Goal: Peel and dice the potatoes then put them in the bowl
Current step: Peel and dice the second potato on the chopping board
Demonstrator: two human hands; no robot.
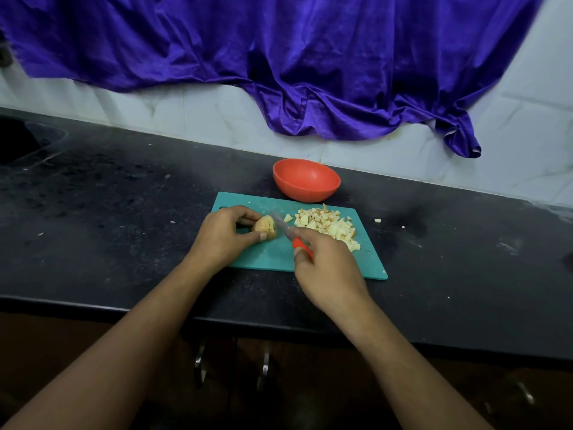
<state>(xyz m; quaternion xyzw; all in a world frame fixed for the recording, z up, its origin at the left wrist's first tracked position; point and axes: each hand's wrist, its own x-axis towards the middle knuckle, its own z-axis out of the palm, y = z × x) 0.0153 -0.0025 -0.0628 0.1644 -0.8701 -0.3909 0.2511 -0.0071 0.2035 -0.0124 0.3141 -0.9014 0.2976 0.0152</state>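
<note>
A teal cutting board point(269, 256) lies on the black counter. My left hand point(223, 234) pinches a piece of potato point(265, 226) with its skin on, at the board's left part. My right hand point(325, 262) grips a knife by its red handle point(300, 245); the blade point(282, 225) is blurred and touches the potato's right side. A heap of diced potato point(328, 226) covers the board's right part. An orange bowl point(306, 180) stands just behind the board, and its inside looks bare.
A purple cloth point(279, 57) hangs over the tiled wall behind the counter. A few potato bits point(377, 220) lie on the counter right of the board. A dark sink recess point(18, 141) sits at the far left. Cabinet handles point(263, 370) show below the counter edge.
</note>
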